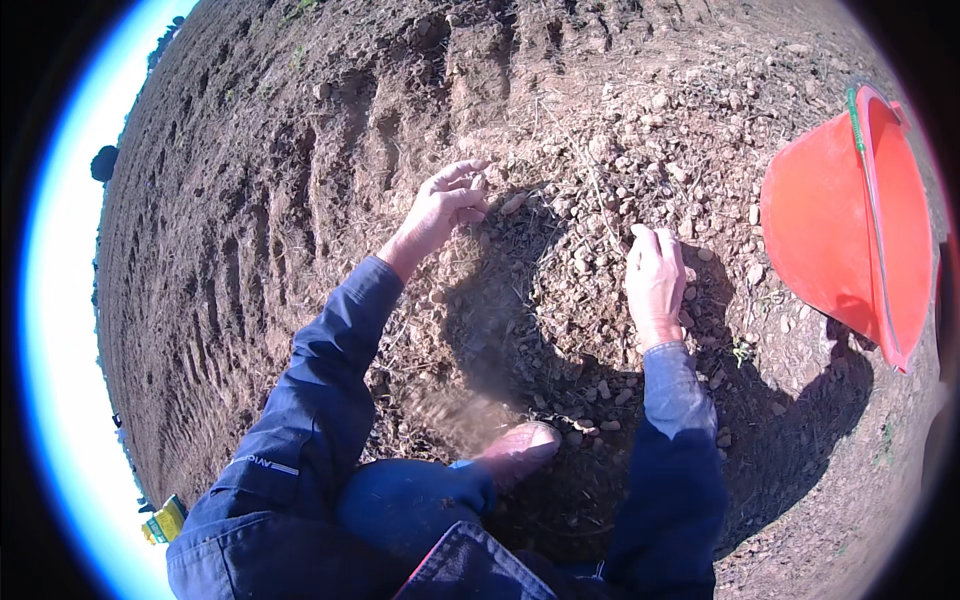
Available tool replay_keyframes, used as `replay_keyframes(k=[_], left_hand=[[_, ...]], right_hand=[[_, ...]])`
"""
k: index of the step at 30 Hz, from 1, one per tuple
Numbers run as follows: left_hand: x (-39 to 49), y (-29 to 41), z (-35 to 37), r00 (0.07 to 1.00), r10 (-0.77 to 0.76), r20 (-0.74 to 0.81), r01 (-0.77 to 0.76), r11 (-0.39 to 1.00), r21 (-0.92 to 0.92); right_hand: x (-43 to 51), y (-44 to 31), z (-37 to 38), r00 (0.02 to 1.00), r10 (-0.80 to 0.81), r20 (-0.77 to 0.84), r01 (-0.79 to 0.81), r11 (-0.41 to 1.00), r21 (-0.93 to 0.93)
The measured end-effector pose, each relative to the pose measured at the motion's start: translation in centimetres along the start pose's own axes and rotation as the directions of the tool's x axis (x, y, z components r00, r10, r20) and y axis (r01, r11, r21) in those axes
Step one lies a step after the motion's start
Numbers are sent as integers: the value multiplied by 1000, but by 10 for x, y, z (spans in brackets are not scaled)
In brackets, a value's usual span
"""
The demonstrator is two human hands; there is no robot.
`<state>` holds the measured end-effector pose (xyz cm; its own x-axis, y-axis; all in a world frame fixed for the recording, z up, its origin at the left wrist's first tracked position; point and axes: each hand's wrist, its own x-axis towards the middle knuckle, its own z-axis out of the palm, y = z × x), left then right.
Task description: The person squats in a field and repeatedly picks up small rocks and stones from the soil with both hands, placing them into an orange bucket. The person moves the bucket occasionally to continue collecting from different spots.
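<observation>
My left hand (pixel 448 199) is raised a little over the soil, its thumb and fingers pinched around a small tan object (pixel 478 182) that looks like a peanut pod. Farther right, my right hand (pixel 654 277) reaches down to the loose clods with its fingers curled. Whether anything is between those fingertips is hidden from me. Tan peanut pods (pixel 514 203) lie scattered among the clods and dry stalks around both hands. Several more pods (pixel 609 425) rest in shadow near my shoe.
A red bucket (pixel 817 217) with a wire handle and green grip stands at the right. My brown shoe (pixel 521 450) is on the soil below my hands. Ridged earth (pixel 247 225) stretches left. A yellow and green bag (pixel 166 520) sits at the far lower left.
</observation>
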<state>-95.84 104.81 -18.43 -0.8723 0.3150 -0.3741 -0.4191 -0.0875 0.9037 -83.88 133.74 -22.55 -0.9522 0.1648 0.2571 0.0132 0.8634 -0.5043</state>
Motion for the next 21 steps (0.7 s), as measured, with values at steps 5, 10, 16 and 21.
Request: replay_keyframes(k=[5, 10, 16, 21], left_hand=[[20, 3, 11, 991, -71, 116, -33, 703, 711], [24, 9, 20, 950, 26, 313, -298, 381, 875], [-26, 27, -24, 956, -162, 245, 101, 965, 240], [-102, -9, -38, 1000, 21, 7, -17, 542, 840]], right_hand=[[-9, -36, 12, 960, -98, 261, 46, 979, 196], [-6, -43, 11, 962, 2, 272, -92, 943, 320], [-15, -52, -7, 813, 132, 567, -580, 266, 770], [-38, -78, 11, 860, 397, 321, -506, 582, 637]])
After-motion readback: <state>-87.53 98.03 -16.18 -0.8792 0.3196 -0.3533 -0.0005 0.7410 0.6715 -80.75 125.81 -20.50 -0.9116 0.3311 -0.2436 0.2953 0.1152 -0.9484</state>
